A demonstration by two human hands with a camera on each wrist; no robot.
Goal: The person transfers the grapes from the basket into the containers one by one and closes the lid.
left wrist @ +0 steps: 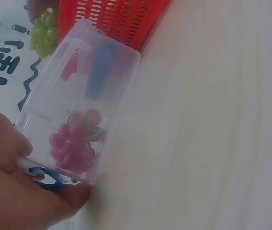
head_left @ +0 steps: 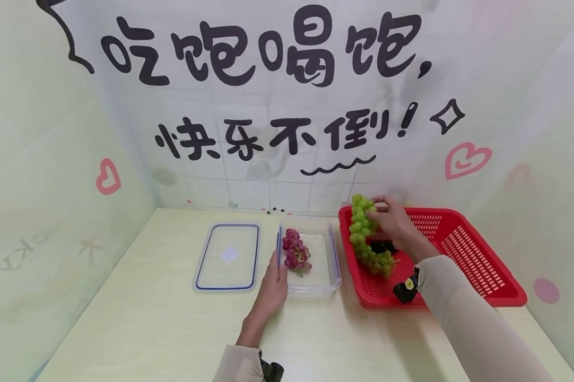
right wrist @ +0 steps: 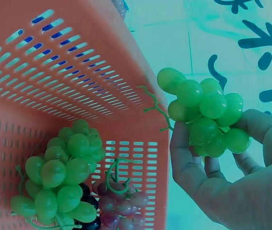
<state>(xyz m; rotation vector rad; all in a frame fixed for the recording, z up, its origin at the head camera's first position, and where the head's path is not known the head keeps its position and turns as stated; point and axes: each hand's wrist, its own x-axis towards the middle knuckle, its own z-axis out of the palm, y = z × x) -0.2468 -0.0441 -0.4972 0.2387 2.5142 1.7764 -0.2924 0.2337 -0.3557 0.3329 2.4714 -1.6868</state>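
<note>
In the head view, my right hand (head_left: pixel 393 220) holds a bunch of green grapes (right wrist: pixel 203 112) over the left rim of a red basket (head_left: pixel 478 254). The right wrist view shows fingers and thumb around the bunch, its stem sticking out. My left hand (head_left: pixel 271 286) grips the left side of a clear plastic container (head_left: pixel 322 262); the left wrist view shows it at the blue latch (left wrist: pixel 52 178). Inside the container, a bunch of red grapes (head_left: pixel 296 252) lies along the left side. More green grapes (right wrist: pixel 59 177), red grapes (right wrist: pixel 124 206) and dark grapes (right wrist: pixel 90 223) lie in the basket.
A clear lid (head_left: pixel 227 265) with a blue seal lies flat on the pale table (head_left: pixel 148 318), left of the container. Behind the table rises a wall (head_left: pixel 277 185) with large dark lettering. The basket stands close to the container's right side.
</note>
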